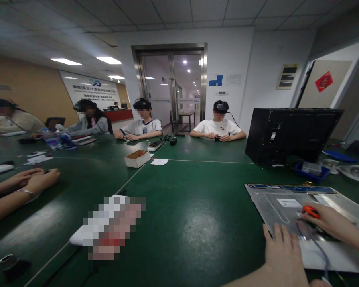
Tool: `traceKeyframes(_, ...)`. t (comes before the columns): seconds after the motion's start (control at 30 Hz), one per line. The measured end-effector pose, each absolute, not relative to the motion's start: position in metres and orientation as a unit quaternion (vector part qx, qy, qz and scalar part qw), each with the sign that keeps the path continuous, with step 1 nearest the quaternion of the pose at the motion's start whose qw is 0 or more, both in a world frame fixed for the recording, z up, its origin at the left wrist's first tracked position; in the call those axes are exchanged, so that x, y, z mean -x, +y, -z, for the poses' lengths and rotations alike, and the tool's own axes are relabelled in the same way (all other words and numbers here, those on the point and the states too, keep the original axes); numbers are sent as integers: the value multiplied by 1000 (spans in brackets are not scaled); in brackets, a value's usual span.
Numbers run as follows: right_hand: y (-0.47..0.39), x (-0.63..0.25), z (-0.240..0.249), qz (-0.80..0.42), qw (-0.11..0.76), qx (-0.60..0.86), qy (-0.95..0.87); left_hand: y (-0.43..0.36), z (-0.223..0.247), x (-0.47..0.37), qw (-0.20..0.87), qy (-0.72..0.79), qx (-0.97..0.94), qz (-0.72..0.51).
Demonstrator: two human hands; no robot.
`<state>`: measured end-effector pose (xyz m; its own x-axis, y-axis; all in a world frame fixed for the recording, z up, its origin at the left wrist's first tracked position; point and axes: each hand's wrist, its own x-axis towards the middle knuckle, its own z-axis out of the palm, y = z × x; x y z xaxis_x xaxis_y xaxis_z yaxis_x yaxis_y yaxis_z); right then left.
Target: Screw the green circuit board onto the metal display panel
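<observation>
At the lower right, a flat grey display panel [275,207] lies on the green table, a blue circuit strip [266,186] along its far edge. My left hand [283,249] rests with its fingers stretched out over the panel's near left part. Farther right, my right hand [329,221] is closed around a tool with an orange and black handle [312,211]; the tool's working end cannot be made out. Thin cables [321,249] run between the two hands toward the bottom edge. A white label [288,203] is stuck on the panel.
A black monitor casing [293,133] stands beyond the panel, beside a blue tray [312,171]. A white carton [137,158] and a blurred-out white item [98,219] lie leftward. A co-worker's hands [36,181] are at the left; several people sit across the table.
</observation>
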<state>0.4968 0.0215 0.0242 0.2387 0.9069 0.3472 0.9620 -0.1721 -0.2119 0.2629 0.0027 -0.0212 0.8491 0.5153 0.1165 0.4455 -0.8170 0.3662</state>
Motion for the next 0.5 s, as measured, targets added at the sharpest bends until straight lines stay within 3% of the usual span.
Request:
traceKeyframes(0.17, 31, -508, -19, -9, 136, 761, -634, 5, 19, -280, 161, 247, -952, -75)
traceKeyframes(0.5, 25, -536, -2, 21, 99, 753, -651, 14, 30, -303, 160, 246, -952, -91)
